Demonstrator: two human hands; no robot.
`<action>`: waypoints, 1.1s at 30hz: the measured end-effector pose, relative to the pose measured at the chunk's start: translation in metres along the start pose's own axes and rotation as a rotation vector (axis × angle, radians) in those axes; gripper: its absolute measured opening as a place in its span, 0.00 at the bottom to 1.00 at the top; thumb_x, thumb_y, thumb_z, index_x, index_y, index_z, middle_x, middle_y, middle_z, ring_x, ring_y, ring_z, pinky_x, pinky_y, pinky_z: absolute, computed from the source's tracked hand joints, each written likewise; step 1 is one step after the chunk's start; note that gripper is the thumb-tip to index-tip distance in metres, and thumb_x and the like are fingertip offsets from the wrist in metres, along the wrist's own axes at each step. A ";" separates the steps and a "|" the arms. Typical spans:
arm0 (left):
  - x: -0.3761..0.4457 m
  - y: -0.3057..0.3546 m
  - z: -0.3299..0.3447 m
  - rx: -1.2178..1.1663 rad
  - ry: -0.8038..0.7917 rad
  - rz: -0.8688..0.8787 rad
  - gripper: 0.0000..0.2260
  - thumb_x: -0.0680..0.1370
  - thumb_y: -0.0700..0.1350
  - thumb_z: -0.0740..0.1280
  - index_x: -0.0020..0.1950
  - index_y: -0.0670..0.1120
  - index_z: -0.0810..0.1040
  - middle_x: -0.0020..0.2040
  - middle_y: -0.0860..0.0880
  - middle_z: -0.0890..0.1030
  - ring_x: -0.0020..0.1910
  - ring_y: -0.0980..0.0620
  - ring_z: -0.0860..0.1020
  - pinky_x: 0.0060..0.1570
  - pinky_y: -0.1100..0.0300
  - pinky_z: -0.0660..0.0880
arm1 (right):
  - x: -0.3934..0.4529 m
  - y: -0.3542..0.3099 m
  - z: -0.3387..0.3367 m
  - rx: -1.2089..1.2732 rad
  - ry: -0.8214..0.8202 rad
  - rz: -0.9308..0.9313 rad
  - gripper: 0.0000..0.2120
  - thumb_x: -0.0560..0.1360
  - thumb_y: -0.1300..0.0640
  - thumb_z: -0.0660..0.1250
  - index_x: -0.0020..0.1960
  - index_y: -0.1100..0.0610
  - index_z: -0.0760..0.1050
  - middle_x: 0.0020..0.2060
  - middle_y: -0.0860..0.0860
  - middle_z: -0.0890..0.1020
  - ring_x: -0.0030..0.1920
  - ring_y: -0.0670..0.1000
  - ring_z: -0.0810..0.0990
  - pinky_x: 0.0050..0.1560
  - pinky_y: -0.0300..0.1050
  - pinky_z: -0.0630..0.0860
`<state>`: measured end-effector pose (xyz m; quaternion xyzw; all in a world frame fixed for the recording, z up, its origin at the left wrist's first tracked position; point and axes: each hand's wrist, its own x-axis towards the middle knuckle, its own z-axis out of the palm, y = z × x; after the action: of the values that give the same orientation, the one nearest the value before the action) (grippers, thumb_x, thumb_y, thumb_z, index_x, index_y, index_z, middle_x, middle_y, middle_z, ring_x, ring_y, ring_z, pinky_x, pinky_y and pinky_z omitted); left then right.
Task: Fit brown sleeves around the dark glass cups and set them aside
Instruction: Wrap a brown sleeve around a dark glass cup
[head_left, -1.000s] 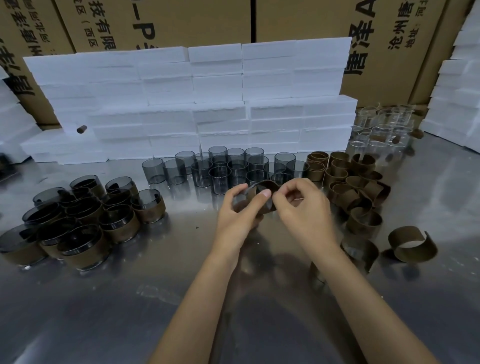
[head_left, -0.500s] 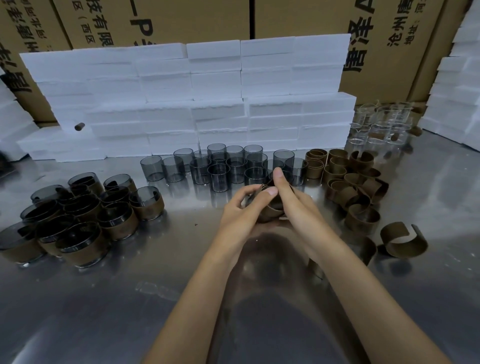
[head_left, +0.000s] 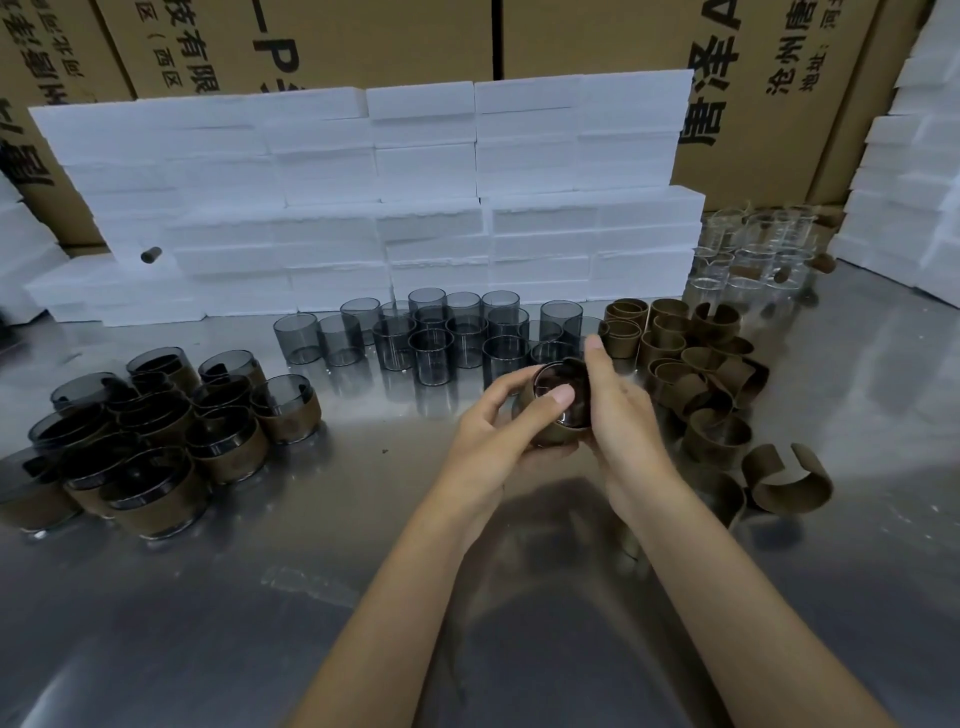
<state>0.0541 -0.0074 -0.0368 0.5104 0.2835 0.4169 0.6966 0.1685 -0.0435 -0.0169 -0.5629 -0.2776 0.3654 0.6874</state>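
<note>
Hands (head_left: 498, 436) (head_left: 618, 421) gripping sleeved cup (head_left: 558, 410), mouth tilted camera-ward

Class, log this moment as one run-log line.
step: fitting sleeve on cup | left hand: holds cup | right hand: presses sleeve | finished cups: left

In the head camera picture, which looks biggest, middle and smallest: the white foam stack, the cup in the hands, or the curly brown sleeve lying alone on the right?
1. White foam stack, by far.
2. and 3. Lone brown sleeve and held cup look about alike; fingers hide part of the cup, so I won't rank them.
</note>
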 end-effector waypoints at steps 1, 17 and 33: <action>0.000 0.001 0.001 -0.012 0.010 -0.002 0.26 0.68 0.49 0.80 0.65 0.47 0.80 0.61 0.41 0.84 0.55 0.43 0.85 0.52 0.51 0.83 | 0.001 0.001 0.001 -0.003 0.007 -0.030 0.24 0.82 0.38 0.61 0.46 0.56 0.85 0.42 0.53 0.88 0.48 0.52 0.87 0.49 0.45 0.81; 0.005 0.014 -0.010 -0.193 0.274 -0.072 0.24 0.83 0.59 0.61 0.62 0.40 0.82 0.56 0.39 0.86 0.54 0.46 0.85 0.56 0.50 0.82 | -0.003 0.020 0.019 -0.165 -0.158 -0.199 0.08 0.83 0.50 0.63 0.52 0.49 0.80 0.47 0.43 0.84 0.49 0.36 0.81 0.48 0.32 0.74; -0.007 0.004 0.010 -0.021 0.237 0.091 0.19 0.81 0.54 0.69 0.31 0.49 0.82 0.36 0.44 0.82 0.37 0.46 0.83 0.41 0.52 0.82 | -0.016 0.012 0.016 0.210 -0.141 0.185 0.21 0.75 0.47 0.72 0.24 0.49 0.76 0.27 0.49 0.79 0.29 0.49 0.82 0.33 0.44 0.79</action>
<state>0.0577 -0.0180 -0.0302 0.4626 0.3363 0.5083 0.6439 0.1448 -0.0460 -0.0250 -0.4842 -0.2323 0.4928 0.6846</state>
